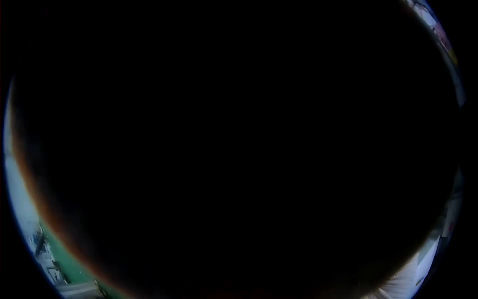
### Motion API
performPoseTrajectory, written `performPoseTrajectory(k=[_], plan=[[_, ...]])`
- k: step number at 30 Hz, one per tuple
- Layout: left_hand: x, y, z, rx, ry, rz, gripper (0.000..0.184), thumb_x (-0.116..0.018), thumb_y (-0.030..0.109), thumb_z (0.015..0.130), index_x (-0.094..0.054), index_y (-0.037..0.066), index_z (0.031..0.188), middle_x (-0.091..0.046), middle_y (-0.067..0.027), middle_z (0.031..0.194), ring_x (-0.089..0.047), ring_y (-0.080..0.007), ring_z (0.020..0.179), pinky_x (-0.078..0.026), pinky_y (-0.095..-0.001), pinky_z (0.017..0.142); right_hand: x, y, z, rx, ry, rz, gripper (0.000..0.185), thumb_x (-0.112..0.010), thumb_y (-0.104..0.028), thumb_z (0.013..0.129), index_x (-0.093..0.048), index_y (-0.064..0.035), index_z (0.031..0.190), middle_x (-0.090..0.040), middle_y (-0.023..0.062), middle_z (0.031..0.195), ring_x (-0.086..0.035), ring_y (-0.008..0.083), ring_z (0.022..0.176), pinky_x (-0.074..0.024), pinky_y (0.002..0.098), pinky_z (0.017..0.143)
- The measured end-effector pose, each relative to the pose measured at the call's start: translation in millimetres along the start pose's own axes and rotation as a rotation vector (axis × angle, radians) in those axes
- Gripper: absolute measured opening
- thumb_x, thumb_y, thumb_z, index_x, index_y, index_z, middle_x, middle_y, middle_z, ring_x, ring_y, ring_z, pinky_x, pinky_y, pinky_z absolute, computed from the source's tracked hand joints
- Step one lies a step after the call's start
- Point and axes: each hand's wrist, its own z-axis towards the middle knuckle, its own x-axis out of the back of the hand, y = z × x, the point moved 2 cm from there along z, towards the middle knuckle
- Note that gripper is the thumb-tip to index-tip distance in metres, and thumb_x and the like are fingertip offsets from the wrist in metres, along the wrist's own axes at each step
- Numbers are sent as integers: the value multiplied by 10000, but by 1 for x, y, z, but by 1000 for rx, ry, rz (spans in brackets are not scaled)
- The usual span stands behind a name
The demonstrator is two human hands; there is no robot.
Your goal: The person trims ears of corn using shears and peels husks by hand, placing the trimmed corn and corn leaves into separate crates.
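Note:
Something black (234, 149) covers almost the whole head view. It sits so close to the lens that I cannot make out what it is. A blurred orange-brown rim (37, 204) runs along its lower left edge. Neither my left hand nor my right hand can be recognised, and whatever they hold or touch is hidden.
A green surface (69, 259) shows in a thin strip at the lower left, with small unclear objects (42, 246) beside it. Pale ribbed material (401, 281) appears at the lower right. Blurred coloured shapes (438, 35) line the upper right edge.

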Motion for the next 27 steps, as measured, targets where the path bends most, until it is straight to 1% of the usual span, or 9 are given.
performPoseTrajectory(k=[5,12,15,17,20,21,24,25,27], plan=[[3,0,-1,-2,12,2,165,-616,178,767,-556,30,727,-582,-124,680,-566,-264,600,-496,-389,565,-15,3,19,76,-63,-35,545,-546,-380,874,-432,-43,1287,-534,115,1224,-530,223,1125,-449,366,935],[9,1,1,49,-3,-27,172,-616,168,765,-551,21,702,-573,-138,644,-558,-268,565,-487,-393,527,-32,7,50,163,-102,-75,551,-551,-377,868,-431,-40,1287,-536,117,1219,-532,225,1120,-450,366,933],[30,-5,18,49,25,25,166,-613,163,770,-552,24,704,-575,-134,648,-556,-266,553,-484,-389,514,-37,8,59,180,-119,-85,554,-553,-376,865,-430,-39,1287,-537,117,1216,-533,225,1118,-451,366,932],[39,-16,16,-91,-51,118,169,-614,166,771,-551,26,703,-576,-133,649,-555,-266,550,-483,-386,509,-41,8,62,182,-129,-89,556,-554,-376,864,-430,-38,1287,-537,118,1215,-534,226,1117,-451,366,931],[48,-12,10,-356,-153,242,173,-616,171,774,-549,28,701,-577,-131,651,-553,-266,544,-481,-382,502,-47,6,66,192,-146,-87,558,-556,-375,861,-429,-36,1287,-538,118,1213,-535,227,1114,-451,366,930],[2,1,-19,-64,110,7,169,-617,172,777,-549,37,701,-580,-126,655,-555,-268,546,-482,-381,503,-49,6,68,193,-149,-92,559,-557,-374,860,-429,-36,1287,-538,119,1212,-535,227,1114,-451,366,929],[17,-3,-8,-36,84,-45,159,-616,169,775,-548,46,701,-580,-127,654,-556,-268,548,-481,-386,498,-56,5,79,217,-147,-101,562,-559,-373,858,-428,-35,1287,-539,119,1210,-536,228,1111,-452,366,928],[17,-2,-4,-15,37,-24,154,-616,167,773,-548,49,700,-580,-127,654,-556,-267,548,-481,-384,491,-58,5,84,223,-144,-104,563,-560,-373,857,-428,-34,1287,-539,119,1209,-537,228,1111,-452,366,928],[17,-2,2,-12,16,-4,156,-616,168,772,-548,48,699,-580,-128,650,-555,-268,544,-481,-384,488,-62,4,92,245,-144,-108,564,-561,-372,856,-427,-33,1287,-540,120,1207,-537,228,1109,-452,365,927]])
